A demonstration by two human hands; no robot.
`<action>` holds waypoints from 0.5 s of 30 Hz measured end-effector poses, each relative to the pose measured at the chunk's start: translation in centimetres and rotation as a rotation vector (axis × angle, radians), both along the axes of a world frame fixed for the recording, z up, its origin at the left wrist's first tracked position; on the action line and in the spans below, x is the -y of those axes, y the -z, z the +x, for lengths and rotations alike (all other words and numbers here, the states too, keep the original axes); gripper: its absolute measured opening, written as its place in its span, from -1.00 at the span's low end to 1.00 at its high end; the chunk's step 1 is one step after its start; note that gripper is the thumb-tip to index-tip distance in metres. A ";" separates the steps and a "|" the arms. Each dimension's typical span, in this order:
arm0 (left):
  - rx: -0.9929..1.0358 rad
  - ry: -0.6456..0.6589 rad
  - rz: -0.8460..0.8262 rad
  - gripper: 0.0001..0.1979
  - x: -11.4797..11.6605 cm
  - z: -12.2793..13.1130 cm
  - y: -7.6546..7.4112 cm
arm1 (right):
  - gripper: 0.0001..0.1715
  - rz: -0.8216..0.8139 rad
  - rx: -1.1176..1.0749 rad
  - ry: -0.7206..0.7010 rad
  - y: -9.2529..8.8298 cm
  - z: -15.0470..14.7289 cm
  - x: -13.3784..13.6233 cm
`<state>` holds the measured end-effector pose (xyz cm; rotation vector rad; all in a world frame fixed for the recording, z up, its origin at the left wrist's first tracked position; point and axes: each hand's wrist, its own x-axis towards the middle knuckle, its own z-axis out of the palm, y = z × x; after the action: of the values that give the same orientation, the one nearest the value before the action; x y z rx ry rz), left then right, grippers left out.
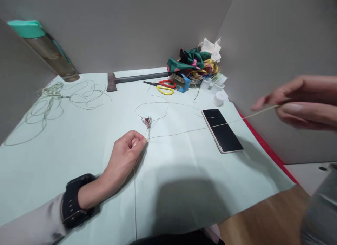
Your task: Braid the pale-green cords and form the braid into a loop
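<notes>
- Pinches the cord between thumb and curled fingertips of the left hand, closed tight, wrist down on the desk, dark watch on that wrist
- Grips the same cord in the right hand, raised off the desk at the right edge, thumb and fingers closed on it, forefinger stretched out
- Holds the cord taut between both hands, crossing over the upper end of the phone
- Just beyond the left fingertips, a small knotted piece with a slack loop behind it
- Further back, scissors, a hatchet and a heap of coloured cloth
- Far left, a loose tangle of cord beside a bottle
</notes>
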<state>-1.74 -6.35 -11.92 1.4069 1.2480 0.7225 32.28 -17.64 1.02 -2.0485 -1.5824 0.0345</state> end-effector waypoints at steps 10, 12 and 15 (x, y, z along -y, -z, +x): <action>0.068 0.019 -0.038 -0.71 0.0 -0.2 0.0 | -0.78 -0.347 -0.264 -0.718 11.0 -16.1 -9.4; 0.094 0.030 -0.053 -0.70 0.0 -0.3 0.2 | -0.82 -0.391 -0.300 -0.720 12.1 -16.8 -9.8; 0.112 0.041 -0.085 -0.72 0.0 -0.4 0.3 | -0.75 -0.402 -0.310 -0.696 11.9 -16.3 -9.5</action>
<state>-2.10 -6.40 -12.21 1.3023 1.1467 0.7026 16.02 -8.17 -10.89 -1.5365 -2.1085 0.9383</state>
